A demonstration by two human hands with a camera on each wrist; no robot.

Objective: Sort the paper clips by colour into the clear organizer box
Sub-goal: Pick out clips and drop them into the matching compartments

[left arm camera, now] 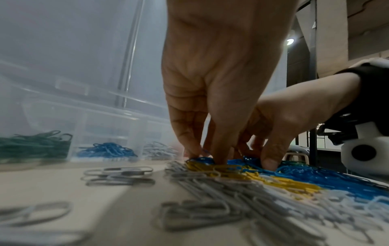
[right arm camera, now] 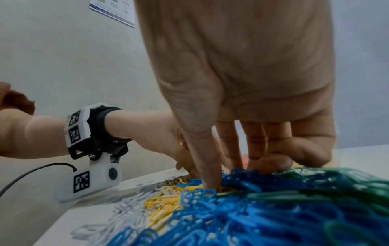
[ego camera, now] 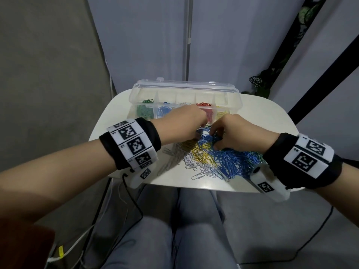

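Observation:
A mixed pile of paper clips [ego camera: 223, 160] lies on the white table [ego camera: 262, 117], with blue, yellow, silver and some green ones. Behind it stands the clear organizer box [ego camera: 136, 94], its compartments holding green [left arm camera: 35, 146], blue [left arm camera: 107, 150], silver [left arm camera: 157, 150], red [ego camera: 208, 113] and yellow clips. My left hand [left arm camera: 207, 158] reaches down at the pile's far edge and pinches a small bunch of blue clips [left arm camera: 200, 160]. My right hand [right arm camera: 231, 173] is close beside it, fingers curled into the blue clips [right arm camera: 242, 191], thumb dug in.
The box lid [ego camera: 184, 85] stands open at the back. Loose silver clips [left arm camera: 118, 173] lie scattered left of the pile. The table's front edge [ego camera: 194, 186] is over my lap. Cables [ego camera: 132, 202] hang at the left, and a plant [ego camera: 260, 82] stands at the back right.

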